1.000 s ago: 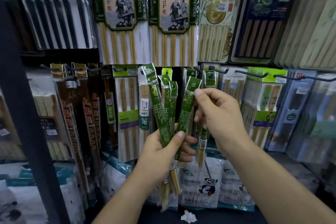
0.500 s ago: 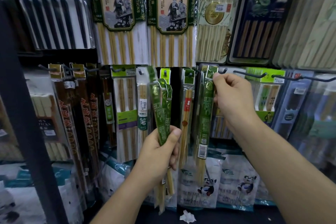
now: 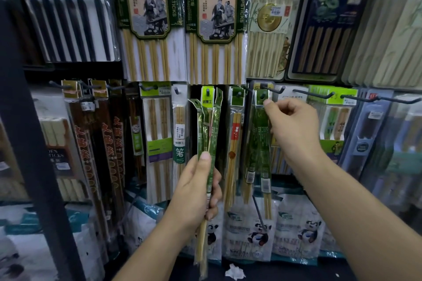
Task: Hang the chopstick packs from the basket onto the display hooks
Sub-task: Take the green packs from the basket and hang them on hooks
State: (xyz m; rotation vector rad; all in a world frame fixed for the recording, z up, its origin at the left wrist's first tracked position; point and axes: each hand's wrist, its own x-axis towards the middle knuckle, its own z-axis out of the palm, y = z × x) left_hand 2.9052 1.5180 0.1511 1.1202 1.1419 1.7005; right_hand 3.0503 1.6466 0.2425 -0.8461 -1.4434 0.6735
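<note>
Packs in reserve (image 3: 206, 134) stand upright, hang-holes uppermost, gripped in the left hand (image 3: 194, 191) at frame centre, while the right hand (image 3: 294, 125), up and to their right, pinches the header of the hung pack (image 3: 260, 134) at its hook (image 3: 262, 96), so it seems the nearer hand for the next threading.

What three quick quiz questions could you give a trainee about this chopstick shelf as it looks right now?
1. True or false: the left hand holds one black pack.
2. Which hand is up at a hook? A left, B right.
3. What animal is printed on the white bags at the bottom?
Key: 1 false, it grips several green packs. 2 B, the right hand pinches a hanging pack there. 3 panda.
</note>
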